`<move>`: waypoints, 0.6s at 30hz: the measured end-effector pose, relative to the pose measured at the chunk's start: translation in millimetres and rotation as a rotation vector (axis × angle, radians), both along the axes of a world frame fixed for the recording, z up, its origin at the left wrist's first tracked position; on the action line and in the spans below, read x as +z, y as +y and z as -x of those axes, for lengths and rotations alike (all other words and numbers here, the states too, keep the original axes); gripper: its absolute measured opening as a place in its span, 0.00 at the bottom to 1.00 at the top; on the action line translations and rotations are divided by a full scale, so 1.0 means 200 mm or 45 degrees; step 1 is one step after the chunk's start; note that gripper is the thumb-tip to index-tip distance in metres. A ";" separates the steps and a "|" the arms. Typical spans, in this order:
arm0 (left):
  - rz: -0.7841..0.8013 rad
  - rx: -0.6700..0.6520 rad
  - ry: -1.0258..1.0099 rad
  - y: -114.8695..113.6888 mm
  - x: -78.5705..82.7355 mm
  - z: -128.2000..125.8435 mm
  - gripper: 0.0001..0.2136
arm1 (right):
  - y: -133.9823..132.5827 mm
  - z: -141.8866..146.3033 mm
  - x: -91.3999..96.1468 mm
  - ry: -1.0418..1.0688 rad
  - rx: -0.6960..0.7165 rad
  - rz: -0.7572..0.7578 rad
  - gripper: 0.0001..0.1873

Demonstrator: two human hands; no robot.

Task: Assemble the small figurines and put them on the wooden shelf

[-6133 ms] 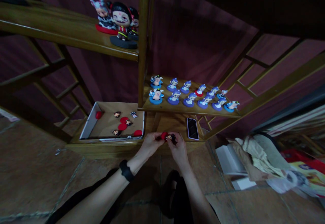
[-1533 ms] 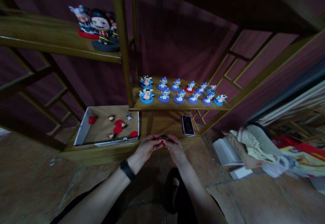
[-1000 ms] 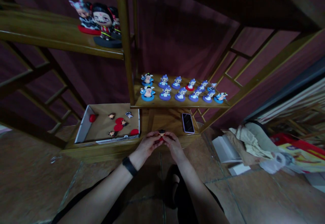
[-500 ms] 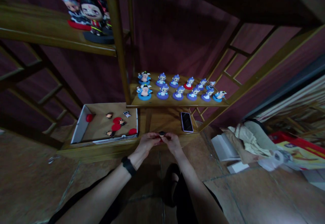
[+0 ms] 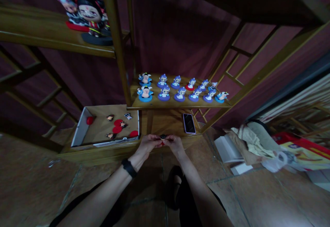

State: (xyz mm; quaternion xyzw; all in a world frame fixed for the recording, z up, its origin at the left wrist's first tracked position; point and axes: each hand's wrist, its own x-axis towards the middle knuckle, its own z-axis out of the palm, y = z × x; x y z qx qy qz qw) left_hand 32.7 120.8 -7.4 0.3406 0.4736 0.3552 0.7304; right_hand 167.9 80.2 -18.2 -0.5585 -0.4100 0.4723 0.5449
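Note:
Between my two hands is a small black-topped figurine [image 5: 162, 136], with a bit of red showing beneath it. The fingers of my left hand [image 5: 148, 144] pinch it from the left, and those of my right hand [image 5: 175, 145] pinch it from the other side. Much of the figurine is hidden by the fingertips. To the left, a shallow cardboard box [image 5: 96, 110] holds several small figurines, flat red discs [image 5: 117, 129] and a round red piece [image 5: 89, 120]. A phone [image 5: 189, 123] lies on the lower shelf, up and to the right of my hands.
Two rows of figurines on round bases stand on the middle shelf [image 5: 154, 105]. Larger figurines [image 5: 91, 17] occupy the upper left shelf. A wooden post [image 5: 116, 41] rises between the shelves. White boxes [image 5: 227, 149], cloth and a plastic bag are on the floor at right.
Both hands stay at nearly the same place, still pinching the figurine, which seems slightly turned. The whole view has shifted a little; the shelves and box have not visibly changed.

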 end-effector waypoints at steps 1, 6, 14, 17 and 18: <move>0.008 -0.006 0.008 0.00 0.00 0.00 0.11 | 0.00 0.00 0.00 0.006 0.004 0.007 0.08; 0.012 -0.075 -0.038 -0.01 0.02 0.02 0.11 | -0.02 0.01 0.02 0.115 0.029 0.045 0.12; -0.101 -0.073 -0.116 -0.03 0.07 0.00 0.11 | -0.03 0.01 0.07 0.181 -0.031 0.034 0.14; -0.108 -0.065 -0.132 -0.04 0.08 -0.01 0.11 | -0.05 0.01 0.09 0.110 -0.041 0.000 0.12; -0.106 -0.073 -0.136 -0.05 0.09 -0.02 0.11 | -0.06 0.00 0.10 0.100 -0.046 0.000 0.12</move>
